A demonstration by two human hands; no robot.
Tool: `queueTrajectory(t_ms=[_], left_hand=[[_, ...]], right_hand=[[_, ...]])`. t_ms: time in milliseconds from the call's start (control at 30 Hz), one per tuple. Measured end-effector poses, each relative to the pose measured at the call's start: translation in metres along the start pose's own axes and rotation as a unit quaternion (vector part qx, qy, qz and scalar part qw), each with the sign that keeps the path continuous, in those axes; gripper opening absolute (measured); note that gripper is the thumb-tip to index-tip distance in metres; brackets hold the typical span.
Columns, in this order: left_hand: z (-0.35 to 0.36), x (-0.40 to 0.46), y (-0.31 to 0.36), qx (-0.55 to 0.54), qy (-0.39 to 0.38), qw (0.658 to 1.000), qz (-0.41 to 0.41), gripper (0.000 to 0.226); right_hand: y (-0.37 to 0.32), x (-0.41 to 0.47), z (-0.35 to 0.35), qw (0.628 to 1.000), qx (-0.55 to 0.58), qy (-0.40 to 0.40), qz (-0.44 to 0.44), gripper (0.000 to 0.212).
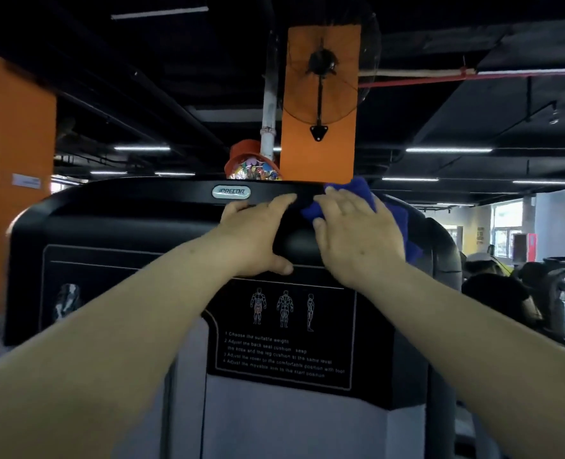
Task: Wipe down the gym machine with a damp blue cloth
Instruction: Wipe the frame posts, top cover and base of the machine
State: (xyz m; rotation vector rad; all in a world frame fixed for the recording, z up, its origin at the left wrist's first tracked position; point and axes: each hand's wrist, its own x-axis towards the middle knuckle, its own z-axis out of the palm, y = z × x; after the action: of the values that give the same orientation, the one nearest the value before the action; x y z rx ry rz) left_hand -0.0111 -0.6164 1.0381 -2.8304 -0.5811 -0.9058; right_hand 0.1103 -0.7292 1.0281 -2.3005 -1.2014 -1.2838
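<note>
The black gym machine (125,210) fills the middle of the view, with a silver brand badge (231,192) on its top edge and a white-on-black instruction panel (284,336) lower down. My right hand (357,236) lies flat on the blue cloth (360,190), pressing it against the machine's upper right edge; the cloth bulges out above and to the right of the fingers. My left hand (257,236) rests on the top housing just left of the cloth, fingers stretched over the edge and thumb spread below.
An orange pillar (320,104) with a wall fan rises behind the machine, and an orange wall (12,160) stands at the left. Other gym equipment (559,286) and a person in dark clothing (496,293) are at the right. A white pipe (269,107) hangs overhead.
</note>
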Motion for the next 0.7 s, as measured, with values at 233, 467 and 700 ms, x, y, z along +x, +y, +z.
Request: queueTrajectory(t_ms=[233,467,700], left_hand=[[0.003,-0.003,0.040,-0.292,0.270,0.915,-0.065,0.034],[0.037,0.036,0.097,0.025,0.148,0.977,-0.152,0.059],[0.050,0.005,0.020,0.069,0.204,0.976,0.033,0.055]], right_hand=[[0.001,0.018,-0.029,0.817,0.568,-0.019,0.097,0.043],[0.050,-0.007,-0.033,0.827,0.516,0.166,0.152,0.043],[0.047,-0.029,-0.006,0.860,0.483,0.105,0.126,0.044]])
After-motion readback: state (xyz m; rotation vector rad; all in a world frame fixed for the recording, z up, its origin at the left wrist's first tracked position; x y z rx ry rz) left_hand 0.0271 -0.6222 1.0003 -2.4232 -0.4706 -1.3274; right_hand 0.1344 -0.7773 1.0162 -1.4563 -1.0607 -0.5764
